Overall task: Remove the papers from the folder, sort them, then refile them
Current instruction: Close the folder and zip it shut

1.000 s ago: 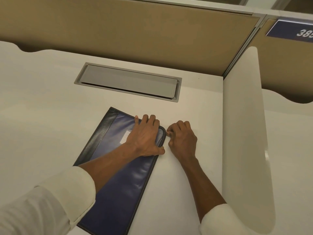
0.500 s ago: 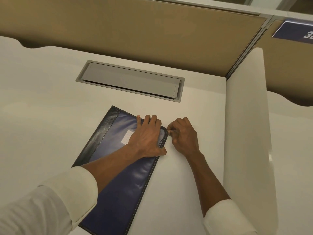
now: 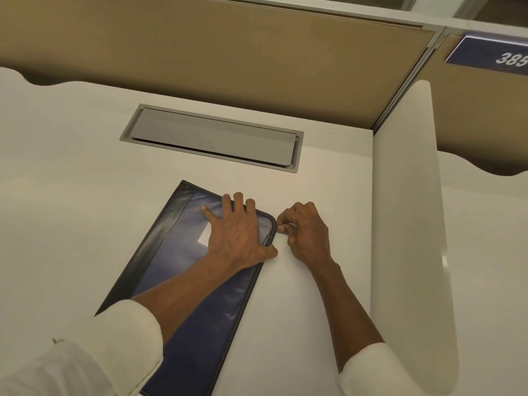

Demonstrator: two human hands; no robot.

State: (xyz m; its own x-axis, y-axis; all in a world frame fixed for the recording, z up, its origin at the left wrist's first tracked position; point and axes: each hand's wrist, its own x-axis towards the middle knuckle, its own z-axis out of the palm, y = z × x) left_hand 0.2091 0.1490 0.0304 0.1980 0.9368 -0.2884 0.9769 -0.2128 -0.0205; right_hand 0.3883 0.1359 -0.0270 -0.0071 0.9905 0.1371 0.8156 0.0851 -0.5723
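Note:
A dark blue zippered folder (image 3: 183, 287) with a black spine strip lies closed and slanted on the white desk (image 3: 300, 295). A small white label on its cover is partly hidden under my left hand (image 3: 238, 232), which presses flat on the folder's upper right area with fingers spread. My right hand (image 3: 305, 232) sits just off the folder's top right corner and pinches the zipper pull there between thumb and fingers. No papers are visible.
A grey cable flap (image 3: 213, 137) is set into the desk beyond the folder. A white divider panel (image 3: 405, 224) stands close to the right of my right hand. A tan partition wall (image 3: 228, 47) closes the back.
My left hand's fingers have spread wider across the cover. My right hand stays at the corner, pinching the zipper pull; the folder has not shifted.

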